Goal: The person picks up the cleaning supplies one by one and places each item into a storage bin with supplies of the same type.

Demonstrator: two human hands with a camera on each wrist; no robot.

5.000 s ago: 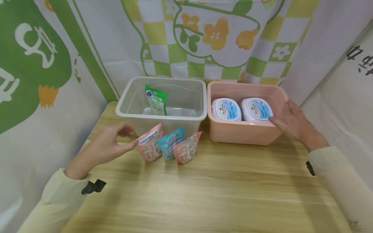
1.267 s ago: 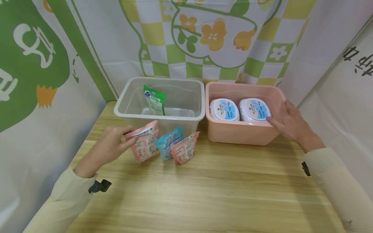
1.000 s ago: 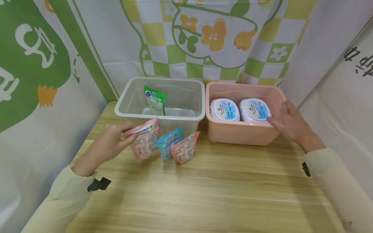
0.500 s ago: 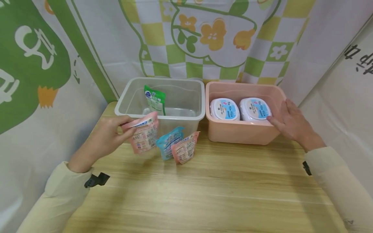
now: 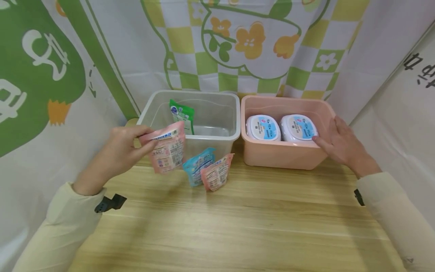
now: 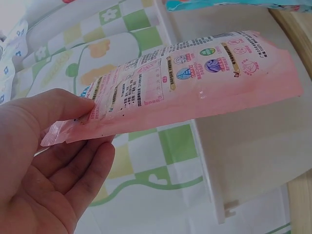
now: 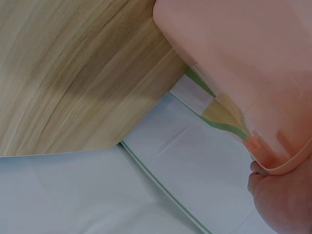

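Observation:
My left hand pinches a pink printed pouch by its edge between thumb and fingers. The pouch hangs above the table, overlapping the front-left wall of the grey bin in the head view. In the left wrist view, the thumb lies across one end of it. A blue pouch and a smaller pink pouch stand leaning on the table, just right of the held one. My right hand rests with extended fingers against the right side of the pink bin, thumb at its rim.
Inside the grey bin leans a green-and-white pouch. Two white lidded tubs sit side by side in the pink bin. Both bins stand next to each other on the wooden table, against a patterned cloth at the back.
The left hand has taken hold of the left pink pouch, lifted it off the table and raised it toward the grey bin's rim. The right hand has stayed at the pink bin.

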